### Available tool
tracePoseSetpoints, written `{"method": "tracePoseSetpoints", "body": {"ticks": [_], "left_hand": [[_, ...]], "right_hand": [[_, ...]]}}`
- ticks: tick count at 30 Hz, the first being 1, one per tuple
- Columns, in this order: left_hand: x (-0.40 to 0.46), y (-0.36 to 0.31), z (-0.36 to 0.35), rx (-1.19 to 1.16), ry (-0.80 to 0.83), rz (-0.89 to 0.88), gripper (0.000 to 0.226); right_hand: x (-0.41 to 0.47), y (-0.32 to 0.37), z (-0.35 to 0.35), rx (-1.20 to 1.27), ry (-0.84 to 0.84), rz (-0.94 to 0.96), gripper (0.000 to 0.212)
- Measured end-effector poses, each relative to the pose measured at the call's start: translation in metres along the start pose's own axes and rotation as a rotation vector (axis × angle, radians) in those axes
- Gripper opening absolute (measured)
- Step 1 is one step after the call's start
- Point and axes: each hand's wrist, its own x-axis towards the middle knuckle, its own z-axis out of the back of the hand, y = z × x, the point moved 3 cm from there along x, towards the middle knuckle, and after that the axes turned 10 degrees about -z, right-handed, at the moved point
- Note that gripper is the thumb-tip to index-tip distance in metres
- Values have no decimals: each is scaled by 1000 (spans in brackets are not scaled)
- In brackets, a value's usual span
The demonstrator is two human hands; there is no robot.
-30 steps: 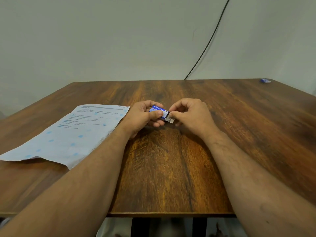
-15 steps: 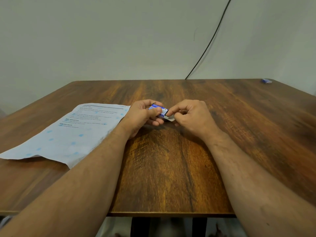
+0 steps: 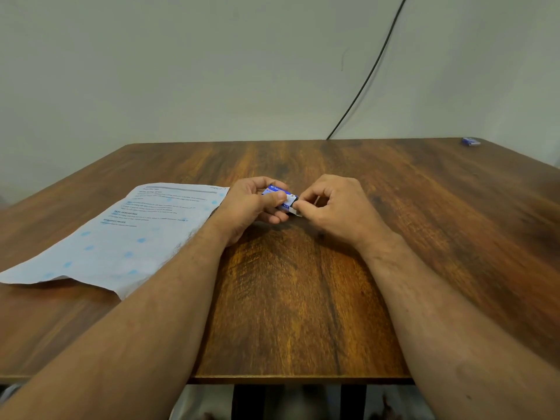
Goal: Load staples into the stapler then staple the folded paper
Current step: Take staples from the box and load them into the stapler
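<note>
A wooden bench [image 3: 303, 298] fills the view, and on its left side lies the printed paper [image 3: 127, 237], flat and unfolded as far as can be seen, its near corner lifting slightly off the wood. Well apart, at the far right corner of the bench, sits a small blue object [image 3: 470, 141], too small to say whether it is the stapler or another box. No stapler can be clearly made out.

Near the middle of the bench both hands meet over a small blue staple box [image 3: 280, 197]. The left hand [image 3: 251, 207] has its grip curled round the box, thumb pressed on the top face and fingers underneath. The right hand [image 3: 336, 207] has its grip drawn together into a pinch on the pale inner tray [image 3: 295, 210] that shows at the box's right end, with the other fingers tucked in; the tray seems partly slid out.

The step in hand looks like opening the box to get at a strip of staples. The likely trouble is the tray coming free all at once if the right hand pulls too hard, which would scatter the strips over the bench or break them into short pieces that load badly. A squeeze by the left thumb that is too firm could also jam the tray in its sleeve. Tipping the box toward its open end would let staples slide out.
</note>
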Motion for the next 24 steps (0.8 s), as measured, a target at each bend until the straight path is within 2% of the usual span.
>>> {"method": "tracePoseSetpoints", "body": {"ticks": [8,16,24], "left_hand": [[2,3,-1,55,11,-6,12],[1,1,0,11,9,-13,12],[1,2,-1,52,25,-5,12]], "right_hand": [[2,-4,-1,50,79,-124,11],[2,-3,-3,103,3,-108,8],[4,-4,-4,27,80,-87,9]]}}
